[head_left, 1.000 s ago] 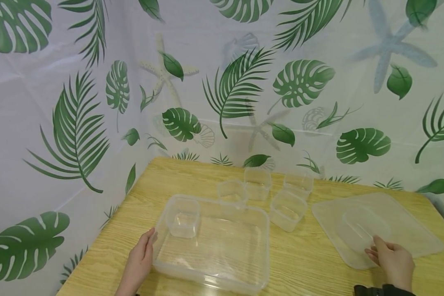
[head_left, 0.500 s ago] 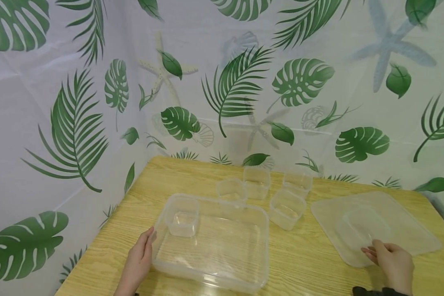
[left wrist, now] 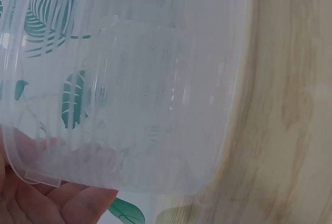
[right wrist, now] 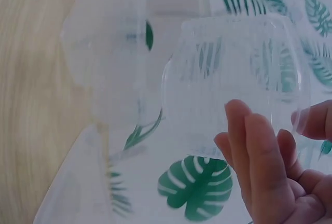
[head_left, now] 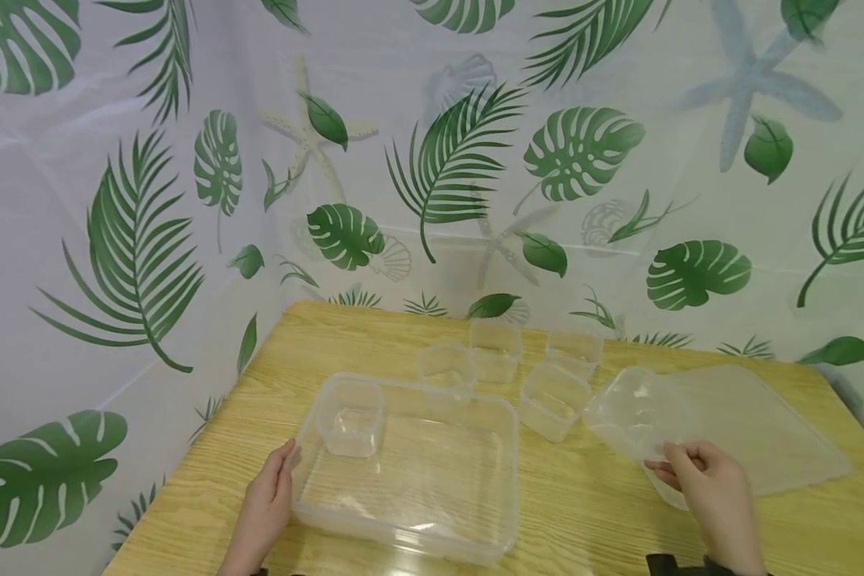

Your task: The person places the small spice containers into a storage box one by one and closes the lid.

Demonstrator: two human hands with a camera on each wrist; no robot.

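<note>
My right hand (head_left: 713, 492) pinches the rim of a small clear plastic container (head_left: 634, 408), held tilted above the left part of a flat translucent lid (head_left: 770, 432). In the right wrist view, the thumb lies on one side of the container's wall (right wrist: 207, 89) and the fingers on the other. At the left, my left hand (head_left: 265, 492) grips the left side of a large clear rectangular box (head_left: 403, 542); the left wrist view has its fingers partly behind the see-through wall (left wrist: 155, 105). One small container (head_left: 350, 420) stands inside the box's back left corner.
Several more small clear containers stand behind and right of the box, among them one at the front (head_left: 554, 404) and one farther back (head_left: 495, 352). A leaf-printed curtain (head_left: 583, 224) borders the back and left of the wooden table (head_left: 569, 496).
My right hand has lifted the small container off the lid and carried it left and tilted it. The left hand keeps its hold on the box.
</note>
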